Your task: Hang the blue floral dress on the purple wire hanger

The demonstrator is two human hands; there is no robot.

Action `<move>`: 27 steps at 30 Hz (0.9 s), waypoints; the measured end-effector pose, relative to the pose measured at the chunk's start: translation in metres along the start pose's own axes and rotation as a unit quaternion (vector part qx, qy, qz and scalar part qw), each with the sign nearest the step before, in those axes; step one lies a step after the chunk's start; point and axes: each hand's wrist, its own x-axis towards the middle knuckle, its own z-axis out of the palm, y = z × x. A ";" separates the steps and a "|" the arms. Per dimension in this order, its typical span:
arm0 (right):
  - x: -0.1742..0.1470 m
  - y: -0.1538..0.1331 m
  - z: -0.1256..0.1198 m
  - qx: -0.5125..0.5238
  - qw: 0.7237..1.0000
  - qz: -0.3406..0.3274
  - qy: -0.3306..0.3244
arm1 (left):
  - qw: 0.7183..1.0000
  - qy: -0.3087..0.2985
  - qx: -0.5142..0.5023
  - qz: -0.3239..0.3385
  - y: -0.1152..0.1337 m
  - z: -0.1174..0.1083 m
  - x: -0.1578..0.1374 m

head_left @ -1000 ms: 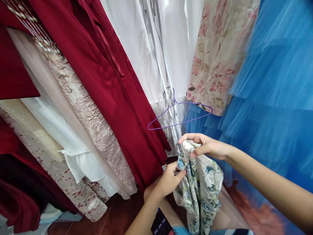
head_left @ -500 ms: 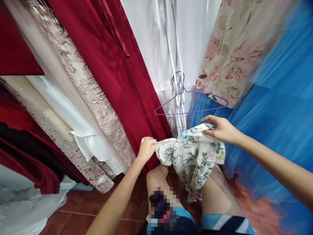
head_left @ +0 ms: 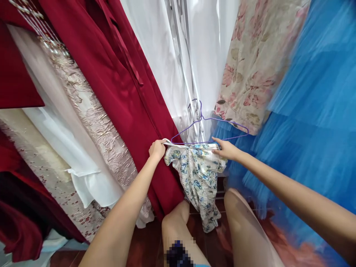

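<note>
A white floral dress (head_left: 196,174) with blue and yellow print and short puffed sleeves hangs between my two hands. My left hand (head_left: 157,149) is closed on the left end of its neckline. At the other end, my right hand (head_left: 226,149) pinches the cloth with the thumb, and its index finger points out along the hanger. Just behind the neckline is a purple wire hanger (head_left: 206,119), its lower bar close to the dress's top edge. Whether the hanger touches the dress I cannot tell. The dress's lower part dangles between my knees.
A dark red gown (head_left: 119,111) and a pinkish brocade gown (head_left: 91,111) hang on the left. White fabric with long ribbons (head_left: 183,70) hangs ahead. On the right are a floral-print gown (head_left: 244,74) and blue tulle (head_left: 311,122). Red tiles (head_left: 144,241) cover the floor.
Both hands have lifted the dress up to the hanger's lower bar and moved left in view. The neckline is now stretched more level. The view has tilted a little upward.
</note>
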 end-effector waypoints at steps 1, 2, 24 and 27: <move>0.000 0.001 0.002 0.001 1.000 -0.002 -0.003 | 1.000 0.000 -0.016 0.009 0.006 0.003 0.006; -0.001 0.002 0.004 0.001 1.000 -0.003 -0.005 | 0.999 -0.003 -0.036 0.025 0.013 0.006 0.011; 0.009 0.007 -0.081 -0.144 0.976 0.099 0.129 | 0.953 0.001 -0.248 0.175 0.057 0.005 -0.028; 0.009 0.004 -0.110 -0.126 0.984 0.091 0.082 | 0.951 0.036 -0.251 0.178 0.047 0.001 -0.026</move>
